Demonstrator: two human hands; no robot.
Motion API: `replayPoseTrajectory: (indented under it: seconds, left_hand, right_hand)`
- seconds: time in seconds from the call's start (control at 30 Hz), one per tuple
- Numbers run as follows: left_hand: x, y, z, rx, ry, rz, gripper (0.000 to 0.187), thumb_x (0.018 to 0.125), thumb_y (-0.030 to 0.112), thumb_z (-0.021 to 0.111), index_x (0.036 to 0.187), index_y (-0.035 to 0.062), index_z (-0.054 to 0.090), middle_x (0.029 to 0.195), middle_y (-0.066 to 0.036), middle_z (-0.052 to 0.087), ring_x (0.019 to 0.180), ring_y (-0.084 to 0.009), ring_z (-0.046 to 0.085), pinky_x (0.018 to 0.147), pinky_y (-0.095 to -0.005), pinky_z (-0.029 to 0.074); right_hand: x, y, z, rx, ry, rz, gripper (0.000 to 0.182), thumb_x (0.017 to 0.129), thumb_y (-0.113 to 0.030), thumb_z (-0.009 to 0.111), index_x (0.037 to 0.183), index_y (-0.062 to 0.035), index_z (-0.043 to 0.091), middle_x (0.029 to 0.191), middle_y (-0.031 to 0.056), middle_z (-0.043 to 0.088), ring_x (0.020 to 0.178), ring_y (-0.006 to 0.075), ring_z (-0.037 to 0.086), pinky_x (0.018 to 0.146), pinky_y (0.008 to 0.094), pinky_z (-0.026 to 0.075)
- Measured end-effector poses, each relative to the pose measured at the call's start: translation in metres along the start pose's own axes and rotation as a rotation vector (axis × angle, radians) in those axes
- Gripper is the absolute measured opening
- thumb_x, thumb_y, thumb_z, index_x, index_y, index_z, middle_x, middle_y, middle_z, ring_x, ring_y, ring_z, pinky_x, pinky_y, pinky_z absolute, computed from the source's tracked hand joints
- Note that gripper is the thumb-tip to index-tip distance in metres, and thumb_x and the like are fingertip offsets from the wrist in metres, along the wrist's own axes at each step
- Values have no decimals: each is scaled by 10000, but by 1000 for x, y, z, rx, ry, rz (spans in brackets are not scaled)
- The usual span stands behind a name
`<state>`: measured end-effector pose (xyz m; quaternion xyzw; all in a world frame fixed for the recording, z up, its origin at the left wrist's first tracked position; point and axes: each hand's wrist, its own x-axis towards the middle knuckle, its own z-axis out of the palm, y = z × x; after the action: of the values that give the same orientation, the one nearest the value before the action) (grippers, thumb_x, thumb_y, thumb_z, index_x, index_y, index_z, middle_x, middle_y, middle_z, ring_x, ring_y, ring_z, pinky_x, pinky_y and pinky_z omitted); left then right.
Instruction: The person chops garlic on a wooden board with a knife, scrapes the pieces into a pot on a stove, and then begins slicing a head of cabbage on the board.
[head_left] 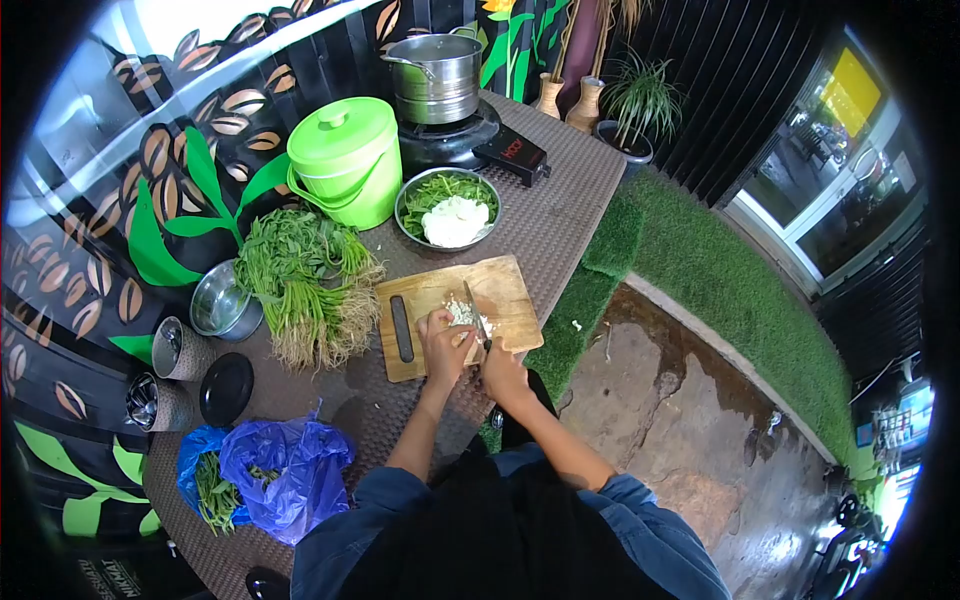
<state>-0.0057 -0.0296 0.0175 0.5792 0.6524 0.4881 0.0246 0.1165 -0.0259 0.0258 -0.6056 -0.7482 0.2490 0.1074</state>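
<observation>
Right hand (503, 372) gripping knife (477, 320), chopped pieces (460, 312) beside left hand (445, 345)

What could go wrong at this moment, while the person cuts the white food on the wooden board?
1. The left hand holds the white pieces right beside the knife in the right hand, so a fingertip could get cut.
2. The cutting board lies near the table's edge, so pieces, or the board itself, might slide off.

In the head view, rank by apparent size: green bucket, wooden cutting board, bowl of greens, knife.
Largest to smallest:
1. Wooden cutting board
2. Green bucket, close to the board
3. Bowl of greens
4. Knife
</observation>
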Motion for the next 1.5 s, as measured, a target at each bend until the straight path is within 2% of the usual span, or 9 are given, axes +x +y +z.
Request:
replayPoseTrajectory:
  seconds: [0.03, 0.17, 0.43, 0.63, 0.8, 1.1, 1.17, 1.37, 1.5]
  left_hand:
    - [0, -1, 1, 2, 10, 2, 118, 686, 126, 778, 802, 130, 757, 954, -32, 526, 991, -245, 448, 899, -371, 358]
    - [-2, -7, 5, -2, -31, -26, 117, 686, 117, 773, 802, 122, 758, 873, -23, 554, 920, -236, 480, 877, -359, 383]
    - [-5, -11, 5, -146, -25, -76, 185, 670, 48, 782, 851, 49, 743, 830, -85, 650, 773, -227, 618, 705, -331, 493]
    - [-5, -11, 5, -299, -11, -140, 198, 692, 58, 776, 879, 19, 726, 840, -99, 666, 756, -228, 643, 684, -329, 514]
    - [-7, -22, 4, -341, -95, -164, 209, 729, 10, 763, 931, -9, 713, 932, -97, 666, 775, -159, 651, 709, -283, 529]
    - [-11, -14, 6, -286, 45, -166, 143, 700, 52, 778, 823, 14, 715, 896, -64, 584, 774, -198, 608, 680, -303, 509]
    - [-6, -7, 0, -28, 57, -25, 111, 745, 34, 754, 849, 18, 719, 879, -72, 582, 842, -228, 597, 726, -312, 497]
    - [-4, -14, 5, -128, 128, -50, 112, 737, 78, 758, 825, 24, 716, 888, -79, 623, 823, -241, 588, 710, -354, 481]
    - [-7, -16, 3, -108, 128, -88, 104, 766, 56, 727, 863, 20, 717, 905, -88, 632, 835, -247, 603, 718, -344, 495]
  right_hand:
    - [-2, 0, 7, -36, 148, -31, 399, 961, -333, 456, 1089, 44, 439, 913, 323, 631, 880, 478, 631, 762, 535, 511]
    - [15, -5, -18, -18, -67, 10, 387, 955, -318, 467, 1100, 41, 450, 892, 309, 640, 854, 472, 637, 746, 535, 511]
    - [27, 31, -78, -163, -251, -254, 375, 951, -317, 456, 1083, 35, 448, 858, 295, 642, 834, 436, 650, 710, 521, 519]
    - [19, 19, -32, -165, -72, -143, 333, 956, -295, 456, 1065, 19, 453, 829, 262, 657, 803, 410, 665, 683, 487, 542]
    - [33, 12, -64, -64, -283, -59, 369, 952, -305, 460, 1101, 32, 461, 955, 278, 648, 928, 429, 639, 809, 522, 503]
    - [23, 3, -31, 13, -158, 18, 394, 953, -320, 462, 1097, 45, 432, 947, 333, 618, 913, 477, 620, 783, 527, 504]
    - [32, 5, -37, -14, -187, -54, 407, 958, -331, 449, 1102, 49, 433, 952, 332, 619, 913, 476, 621, 783, 530, 500]
    - [6, -12, -25, -47, -128, 10, 409, 956, -340, 438, 1091, 46, 441, 932, 309, 639, 900, 427, 651, 792, 507, 515]
    - [22, -7, -15, 41, -70, 39, 402, 959, -341, 449, 1082, 42, 447, 916, 310, 637, 904, 477, 623, 810, 534, 491]
